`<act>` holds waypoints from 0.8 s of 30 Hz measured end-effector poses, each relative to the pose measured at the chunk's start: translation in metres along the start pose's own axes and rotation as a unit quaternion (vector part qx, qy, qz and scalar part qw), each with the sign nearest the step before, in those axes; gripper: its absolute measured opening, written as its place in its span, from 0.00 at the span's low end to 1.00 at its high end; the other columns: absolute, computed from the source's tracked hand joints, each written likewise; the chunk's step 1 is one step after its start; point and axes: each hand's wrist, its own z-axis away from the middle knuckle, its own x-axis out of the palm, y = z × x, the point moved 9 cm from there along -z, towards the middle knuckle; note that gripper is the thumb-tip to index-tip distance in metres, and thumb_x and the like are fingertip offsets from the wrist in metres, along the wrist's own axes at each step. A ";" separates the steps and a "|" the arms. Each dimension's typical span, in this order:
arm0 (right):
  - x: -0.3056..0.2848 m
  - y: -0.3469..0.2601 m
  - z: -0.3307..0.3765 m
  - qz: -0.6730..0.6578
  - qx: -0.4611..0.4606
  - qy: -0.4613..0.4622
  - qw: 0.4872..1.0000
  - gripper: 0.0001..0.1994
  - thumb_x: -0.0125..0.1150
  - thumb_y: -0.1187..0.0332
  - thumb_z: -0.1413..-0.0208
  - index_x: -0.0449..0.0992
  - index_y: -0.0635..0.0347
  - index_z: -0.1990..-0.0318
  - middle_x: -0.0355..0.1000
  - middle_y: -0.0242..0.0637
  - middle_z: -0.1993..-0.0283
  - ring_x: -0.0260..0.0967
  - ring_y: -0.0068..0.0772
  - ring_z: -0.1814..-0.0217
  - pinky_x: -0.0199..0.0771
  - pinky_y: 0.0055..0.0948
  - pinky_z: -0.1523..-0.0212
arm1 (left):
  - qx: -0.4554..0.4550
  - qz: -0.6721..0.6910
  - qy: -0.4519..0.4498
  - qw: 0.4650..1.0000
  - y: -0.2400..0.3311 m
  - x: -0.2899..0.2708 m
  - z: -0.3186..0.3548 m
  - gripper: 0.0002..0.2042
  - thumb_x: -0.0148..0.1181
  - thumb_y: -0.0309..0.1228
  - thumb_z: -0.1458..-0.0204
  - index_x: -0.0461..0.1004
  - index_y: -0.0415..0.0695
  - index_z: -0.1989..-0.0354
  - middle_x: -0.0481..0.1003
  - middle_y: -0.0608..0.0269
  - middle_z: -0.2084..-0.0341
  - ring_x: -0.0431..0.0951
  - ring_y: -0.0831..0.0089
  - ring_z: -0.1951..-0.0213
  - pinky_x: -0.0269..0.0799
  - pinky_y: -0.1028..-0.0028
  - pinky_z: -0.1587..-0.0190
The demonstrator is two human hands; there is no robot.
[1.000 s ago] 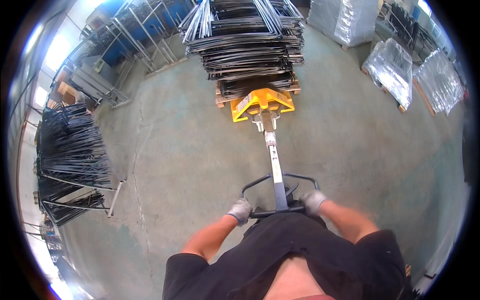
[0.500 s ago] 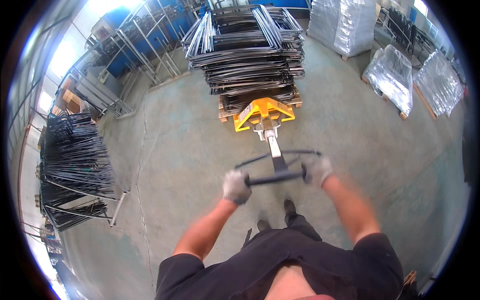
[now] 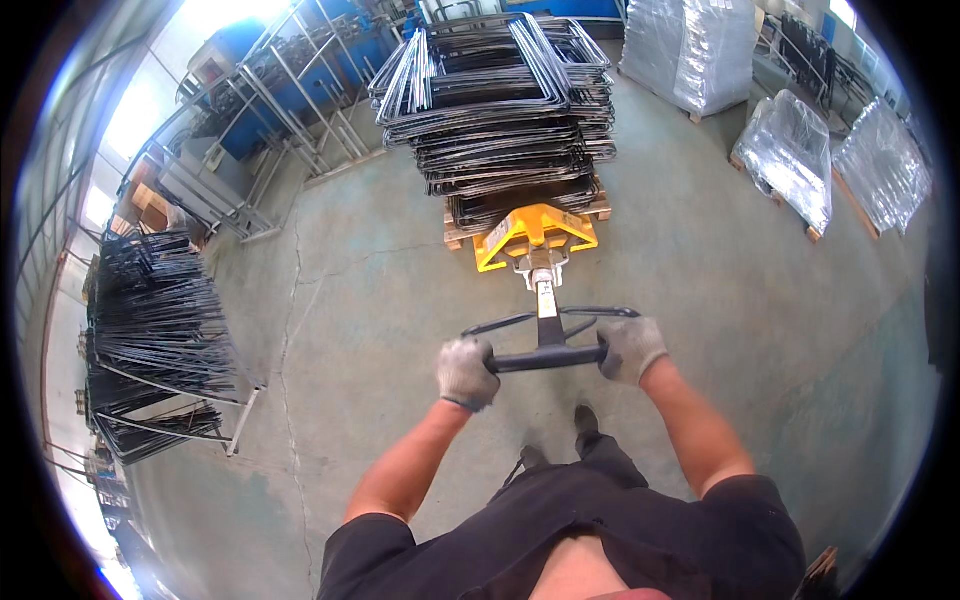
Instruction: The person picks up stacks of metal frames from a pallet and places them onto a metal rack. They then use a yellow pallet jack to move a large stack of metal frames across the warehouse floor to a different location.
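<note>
I had left grip (image 3: 467,373) and right grip (image 3: 632,352) curled round the handle (image 3: 545,360); metal frames (image 3: 510,130) hid most of the pallet (image 3: 601,205), and silvery wrap (image 3: 715,60) shrouded its load!

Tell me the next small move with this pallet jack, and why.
Probably a gentle pull back on the handle: the gloved left hand and right hand both grip it, the yellow pallet jack stands at the wooden pallet, and the tall, uneven stack of metal frames might shift if jerked.
</note>
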 end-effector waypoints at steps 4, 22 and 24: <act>0.129 -0.015 0.064 0.033 -0.022 -0.056 0.998 0.12 0.67 0.59 0.45 0.90 0.49 0.57 0.89 0.44 0.56 0.89 0.50 0.51 0.87 0.49 0.49 | 0.006 -0.045 -0.240 0.970 -0.004 0.105 0.132 0.06 0.65 0.27 0.57 0.84 0.49 0.70 0.82 0.53 0.68 0.84 0.49 0.59 0.80 0.49 0.56; 0.211 -0.032 0.076 0.027 -0.033 -0.089 0.995 0.12 0.66 0.60 0.41 0.90 0.52 0.56 0.90 0.46 0.53 0.90 0.51 0.50 0.88 0.51 0.47 | 0.005 -0.112 -0.400 0.910 -0.005 0.135 0.166 0.09 0.66 0.31 0.50 0.90 0.48 0.62 0.88 0.47 0.60 0.90 0.49 0.52 0.85 0.53 0.50; 0.264 -0.034 0.086 0.009 -0.051 -0.191 0.980 0.15 0.68 0.58 0.41 0.91 0.52 0.51 0.89 0.47 0.48 0.89 0.51 0.44 0.87 0.50 0.42 | -0.001 -0.100 -0.532 0.841 -0.012 0.187 0.211 0.16 0.63 0.32 0.44 0.90 0.51 0.48 0.89 0.49 0.51 0.90 0.48 0.46 0.85 0.51 0.42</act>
